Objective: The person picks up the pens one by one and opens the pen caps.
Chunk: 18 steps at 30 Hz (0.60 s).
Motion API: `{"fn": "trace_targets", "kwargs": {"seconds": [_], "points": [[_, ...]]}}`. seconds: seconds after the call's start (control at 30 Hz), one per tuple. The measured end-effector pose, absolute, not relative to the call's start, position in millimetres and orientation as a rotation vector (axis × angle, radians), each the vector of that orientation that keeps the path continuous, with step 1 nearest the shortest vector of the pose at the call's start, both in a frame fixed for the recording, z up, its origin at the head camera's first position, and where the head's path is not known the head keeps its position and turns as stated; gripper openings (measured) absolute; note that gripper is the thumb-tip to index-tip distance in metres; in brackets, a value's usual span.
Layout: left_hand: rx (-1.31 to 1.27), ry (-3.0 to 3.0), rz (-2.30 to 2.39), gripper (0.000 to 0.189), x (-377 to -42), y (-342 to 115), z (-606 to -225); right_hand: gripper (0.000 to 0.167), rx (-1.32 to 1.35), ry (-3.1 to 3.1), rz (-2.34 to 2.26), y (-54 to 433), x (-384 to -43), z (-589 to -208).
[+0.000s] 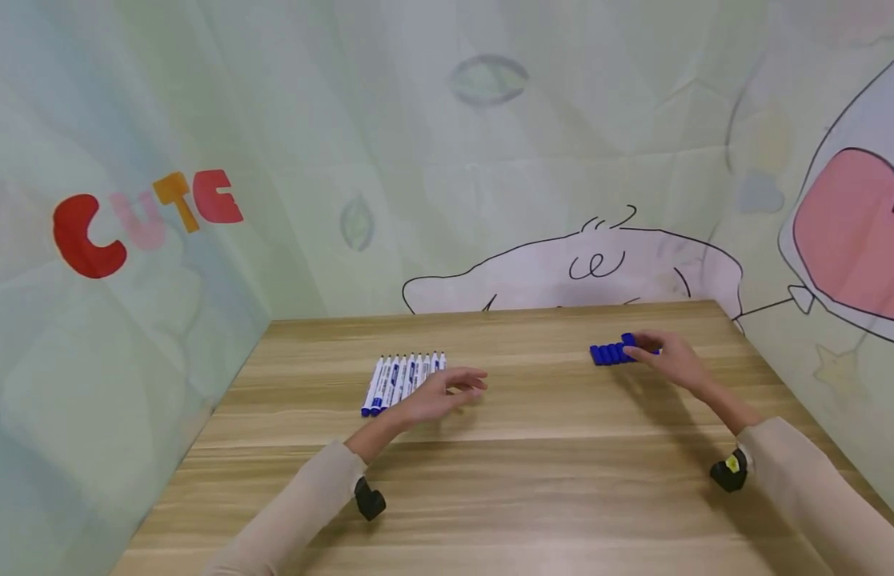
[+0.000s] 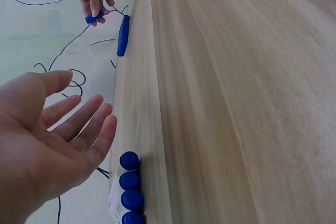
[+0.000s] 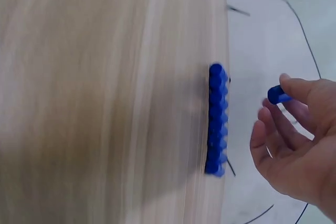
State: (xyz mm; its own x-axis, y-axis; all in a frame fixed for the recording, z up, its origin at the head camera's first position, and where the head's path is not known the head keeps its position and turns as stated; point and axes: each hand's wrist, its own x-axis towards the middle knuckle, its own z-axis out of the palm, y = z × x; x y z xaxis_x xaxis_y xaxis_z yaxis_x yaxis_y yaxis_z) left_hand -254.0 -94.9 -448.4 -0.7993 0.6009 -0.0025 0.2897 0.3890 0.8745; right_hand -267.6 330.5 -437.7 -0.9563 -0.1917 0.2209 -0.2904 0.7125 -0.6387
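Observation:
My right hand [image 1: 670, 358] pinches a blue marker cap [image 3: 276, 94] between thumb and fingers, held above the table. Below it, a row of blue caps [image 3: 216, 114] lies side by side, partly hidden by the hand in the head view. My left hand [image 1: 441, 396] holds nothing; in the left wrist view its fingers [image 2: 79, 121] are spread and slightly bent. It hovers beside a row of white uncapped markers [image 1: 396, 382], their dark tips pointing to the back and blue ends toward me. The hand covers part of the row's right side.
The wooden table [image 1: 533, 464] reaches back to a printed cloth backdrop [image 1: 310, 120] with cartoon drawings and the letters CUTE. A small black device [image 1: 370, 499] sits at the left wrist, another black device [image 1: 729, 472] at the right.

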Motion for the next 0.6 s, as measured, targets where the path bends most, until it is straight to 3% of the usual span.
{"fn": "trace_targets", "kwargs": {"seconds": [0.6], "points": [[0.799, 2.300, 1.356, 0.043, -252.5, -94.2, -454.4, 0.053, 0.114, -2.696, 1.101, 373.9, -284.7, -454.6]]}}
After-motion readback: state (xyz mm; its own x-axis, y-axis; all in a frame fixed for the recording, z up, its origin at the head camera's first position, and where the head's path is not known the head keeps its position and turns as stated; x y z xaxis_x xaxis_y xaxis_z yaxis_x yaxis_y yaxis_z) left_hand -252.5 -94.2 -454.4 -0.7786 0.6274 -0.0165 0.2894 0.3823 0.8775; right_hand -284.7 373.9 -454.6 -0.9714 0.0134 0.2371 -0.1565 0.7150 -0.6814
